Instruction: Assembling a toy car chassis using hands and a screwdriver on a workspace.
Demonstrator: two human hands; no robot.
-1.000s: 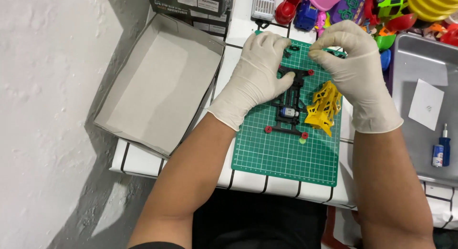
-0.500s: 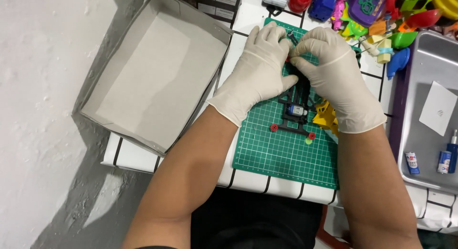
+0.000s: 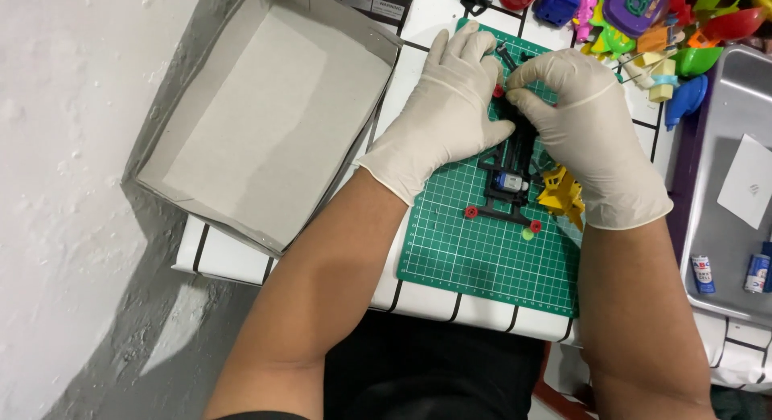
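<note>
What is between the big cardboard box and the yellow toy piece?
In the head view, between the cardboard box and the yellow toy piece lie the left hand, the green cutting mat and the black toy car chassis.

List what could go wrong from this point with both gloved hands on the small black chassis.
1. The left hand and right hand cover the front of the black chassis, so a slip there might go unseen.
2. The loose yellow-green bead on the cutting mat could be knocked away.
3. The yellow part lies against the right wrist and may get pushed.
</note>
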